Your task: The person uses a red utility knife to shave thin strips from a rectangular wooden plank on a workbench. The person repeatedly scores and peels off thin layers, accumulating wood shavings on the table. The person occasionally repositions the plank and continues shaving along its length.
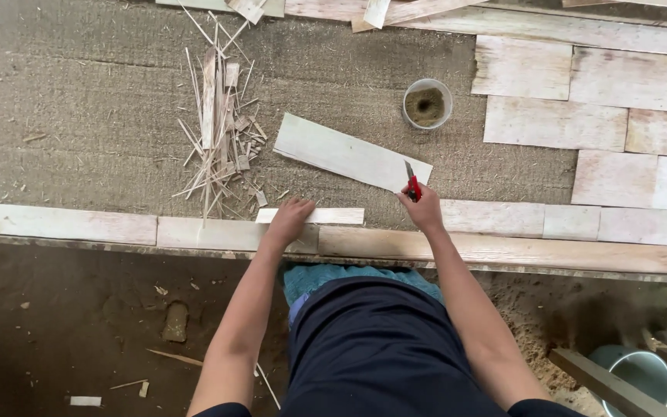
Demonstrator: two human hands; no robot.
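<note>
Cup [427, 103] behind plank [351, 154] — offcuts [220, 131] left.

Light: soft, even daylight, moderately bright, with no glare.
Shadows: faint; the sandy brown floor [79, 324] below the bench edge sits darker.
Sharpness: centre crisp, slight softness at the corners.
Distortion: mild wide-angle bending at the edges.

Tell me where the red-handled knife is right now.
In the head view, the red-handled knife is right of centre, gripped in the right hand, blade up at the near end of the loose pale plank.
</note>
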